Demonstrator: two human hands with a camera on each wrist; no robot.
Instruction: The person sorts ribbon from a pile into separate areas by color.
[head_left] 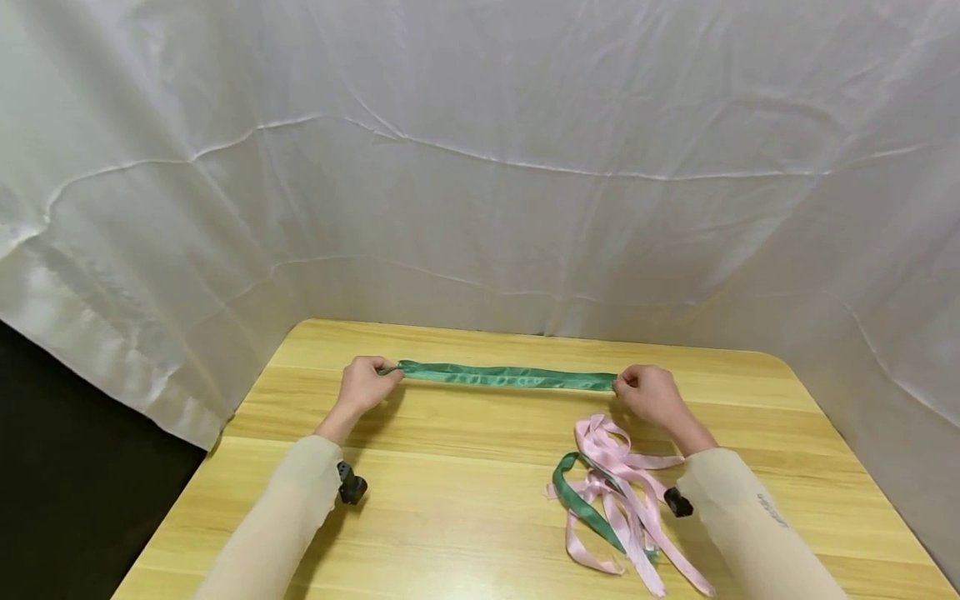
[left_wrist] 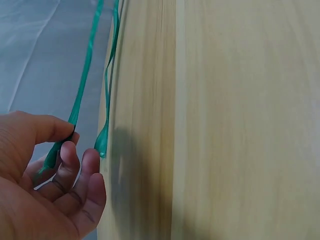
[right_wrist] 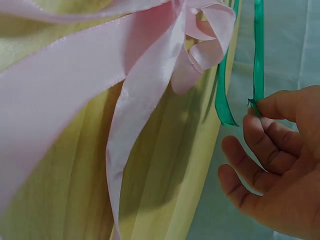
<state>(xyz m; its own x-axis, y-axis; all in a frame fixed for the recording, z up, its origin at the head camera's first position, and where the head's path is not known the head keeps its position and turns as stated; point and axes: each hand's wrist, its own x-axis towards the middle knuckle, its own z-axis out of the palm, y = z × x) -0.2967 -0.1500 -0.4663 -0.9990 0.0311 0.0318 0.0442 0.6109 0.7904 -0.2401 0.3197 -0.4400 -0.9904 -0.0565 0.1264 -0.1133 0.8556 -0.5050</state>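
Note:
A green satin ribbon (head_left: 510, 377) stretches nearly straight from side to side between both hands above the far part of the table. My left hand (head_left: 365, 383) pinches its left end between thumb and index finger; the other fingers are loosely bent. At the opposite end, my right hand (head_left: 649, 394) pinches the ribbon by its tip. Each wrist view shows a second green strand (left_wrist: 103, 130) beside the pinched one. In the right wrist view that strand (right_wrist: 225, 107) ends in a loose cut edge, apart from the fingers; whether it is a separate ribbon I cannot tell.
A loose heap of pink ribbons (head_left: 611, 450) lies in front of the right hand, with another green ribbon (head_left: 588, 515) looped among them. The wooden table (head_left: 450, 475) has rounded far corners. A pale cloth curtain (head_left: 480, 208) hangs behind it and along the sides.

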